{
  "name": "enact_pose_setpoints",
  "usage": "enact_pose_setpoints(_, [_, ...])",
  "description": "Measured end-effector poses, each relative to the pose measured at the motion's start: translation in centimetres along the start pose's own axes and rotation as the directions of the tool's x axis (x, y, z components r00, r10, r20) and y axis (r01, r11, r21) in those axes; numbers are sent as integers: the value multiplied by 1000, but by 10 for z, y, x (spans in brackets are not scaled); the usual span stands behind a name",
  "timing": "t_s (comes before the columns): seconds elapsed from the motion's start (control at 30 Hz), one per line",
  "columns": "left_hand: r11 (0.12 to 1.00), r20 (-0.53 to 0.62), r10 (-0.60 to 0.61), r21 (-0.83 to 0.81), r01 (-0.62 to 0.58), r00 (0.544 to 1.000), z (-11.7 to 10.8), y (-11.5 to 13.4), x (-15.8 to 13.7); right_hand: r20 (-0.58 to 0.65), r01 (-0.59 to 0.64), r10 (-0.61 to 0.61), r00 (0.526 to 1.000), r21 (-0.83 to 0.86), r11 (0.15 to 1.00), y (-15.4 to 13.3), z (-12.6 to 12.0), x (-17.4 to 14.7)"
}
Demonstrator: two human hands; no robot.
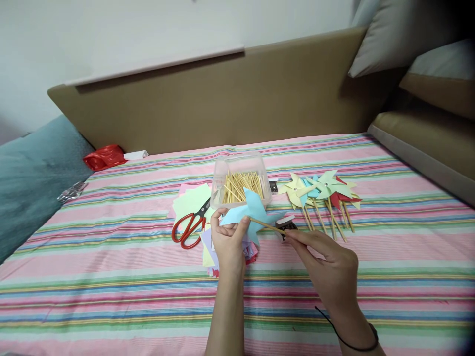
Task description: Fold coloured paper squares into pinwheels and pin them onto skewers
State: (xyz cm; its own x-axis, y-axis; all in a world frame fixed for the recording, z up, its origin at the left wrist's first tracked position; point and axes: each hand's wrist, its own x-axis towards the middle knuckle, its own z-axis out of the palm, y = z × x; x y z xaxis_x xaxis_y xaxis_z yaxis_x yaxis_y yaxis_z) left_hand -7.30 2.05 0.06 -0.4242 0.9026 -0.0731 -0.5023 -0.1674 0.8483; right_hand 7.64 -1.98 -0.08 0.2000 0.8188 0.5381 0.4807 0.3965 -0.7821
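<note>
My left hand pinches a light-blue paper pinwheel near its middle, with the thumb pressed at the end of a thin wooden stick. The stick's other end is closed between the fingertips of my right hand. It slants down to the right across the pinwheel's back. Just beyond stands a clear plastic box full of wooden sticks. Red-handled scissors lie left of my left hand, on pale green paper sheets. Under the left hand is a pile of coloured paper pieces, partly hidden.
Several finished pinwheels on sticks are heaped at the right. A small dark box sits beside the right fingertips. Striped cloth covers the surface. A red plastic bag lies far left; cushions and a brown backboard border the area.
</note>
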Motion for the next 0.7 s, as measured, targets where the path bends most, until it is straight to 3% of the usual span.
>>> enact_pose_setpoints(0.43, [999,45,-44,-24,45,998,5,2,-4,18,-40,41,999,-56,998,5,2,-2])
enact_pose_setpoints(0.7, [998,14,-51,-25,51,999,4,0,-2,58,-74,77,995,-54,996,7,3,-3])
